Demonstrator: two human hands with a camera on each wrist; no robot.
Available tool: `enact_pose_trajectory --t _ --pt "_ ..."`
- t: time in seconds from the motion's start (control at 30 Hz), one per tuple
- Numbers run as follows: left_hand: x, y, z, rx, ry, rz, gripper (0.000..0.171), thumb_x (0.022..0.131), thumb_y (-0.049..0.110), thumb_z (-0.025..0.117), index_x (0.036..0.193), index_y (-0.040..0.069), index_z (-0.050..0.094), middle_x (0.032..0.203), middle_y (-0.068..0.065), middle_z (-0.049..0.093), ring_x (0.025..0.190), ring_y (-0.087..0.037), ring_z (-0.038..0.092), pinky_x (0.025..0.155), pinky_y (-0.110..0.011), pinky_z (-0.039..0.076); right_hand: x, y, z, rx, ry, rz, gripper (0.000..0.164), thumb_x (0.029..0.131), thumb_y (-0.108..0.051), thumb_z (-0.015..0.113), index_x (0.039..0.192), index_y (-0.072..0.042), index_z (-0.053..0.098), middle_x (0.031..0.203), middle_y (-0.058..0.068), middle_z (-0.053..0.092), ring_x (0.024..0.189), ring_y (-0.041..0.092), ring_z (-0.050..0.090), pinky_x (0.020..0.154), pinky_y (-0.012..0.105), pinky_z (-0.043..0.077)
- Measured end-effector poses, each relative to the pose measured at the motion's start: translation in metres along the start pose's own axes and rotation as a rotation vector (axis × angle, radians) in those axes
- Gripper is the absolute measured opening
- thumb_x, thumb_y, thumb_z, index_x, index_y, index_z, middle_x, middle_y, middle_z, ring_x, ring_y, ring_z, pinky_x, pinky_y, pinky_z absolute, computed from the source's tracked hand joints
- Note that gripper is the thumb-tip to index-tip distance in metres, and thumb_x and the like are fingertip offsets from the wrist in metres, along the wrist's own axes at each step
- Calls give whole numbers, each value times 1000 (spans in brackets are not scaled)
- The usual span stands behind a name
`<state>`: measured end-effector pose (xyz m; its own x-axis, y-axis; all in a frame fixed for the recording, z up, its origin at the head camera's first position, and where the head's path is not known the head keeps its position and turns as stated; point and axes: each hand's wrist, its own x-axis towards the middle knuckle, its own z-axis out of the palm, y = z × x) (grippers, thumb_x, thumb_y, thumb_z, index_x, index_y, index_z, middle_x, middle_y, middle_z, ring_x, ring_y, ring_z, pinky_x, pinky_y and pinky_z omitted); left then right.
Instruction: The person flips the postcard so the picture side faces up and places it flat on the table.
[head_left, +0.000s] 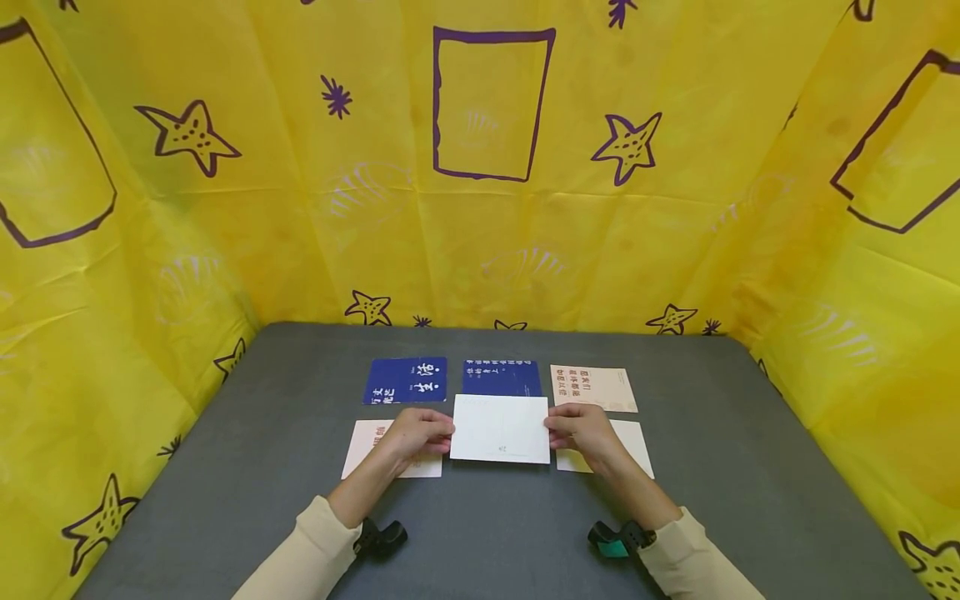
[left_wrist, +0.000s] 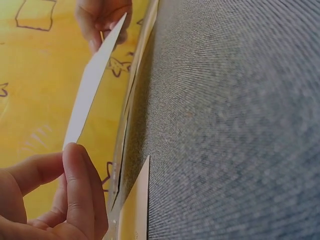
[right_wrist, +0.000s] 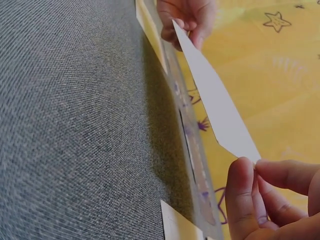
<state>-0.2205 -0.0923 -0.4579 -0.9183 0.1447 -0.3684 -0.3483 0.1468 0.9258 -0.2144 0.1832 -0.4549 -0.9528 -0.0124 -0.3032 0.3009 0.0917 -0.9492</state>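
Observation:
A white card (head_left: pixel 500 427) with a small mark near its lower edge is held up above the grey table. My left hand (head_left: pixel 422 433) pinches its left edge between thumb and fingers, and my right hand (head_left: pixel 583 432) pinches the right edge. Both wrist views show the card (left_wrist: pixel 92 90) raised off the surface, with a shadow under it in the right wrist view. Beneath my left hand lies a pale card with red writing (head_left: pixel 365 435), partly covered. A cream card (head_left: pixel 633 442) lies under my right hand, also partly hidden.
Behind the held card a back row lies on the table (head_left: pixel 495 533): a blue card with white writing (head_left: pixel 405 381), another blue card (head_left: pixel 501 379), partly covered, and a pinkish card with brown writing (head_left: pixel 600 389). A yellow patterned cloth (head_left: pixel 480 233) surrounds the table's back and sides.

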Motion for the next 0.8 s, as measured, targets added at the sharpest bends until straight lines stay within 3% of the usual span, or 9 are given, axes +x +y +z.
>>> enact_pose_trajectory --t 0.8 --pt "0 5 -2 -62 -3 4 20 83 6 60 101 -3 62 81 -8 63 65 -13 60 62 -25 55 -2 -8 -2 -17 28 -47 24 80 -7 64 101 5 61 70 4 61 59 17 58 57 28 54"
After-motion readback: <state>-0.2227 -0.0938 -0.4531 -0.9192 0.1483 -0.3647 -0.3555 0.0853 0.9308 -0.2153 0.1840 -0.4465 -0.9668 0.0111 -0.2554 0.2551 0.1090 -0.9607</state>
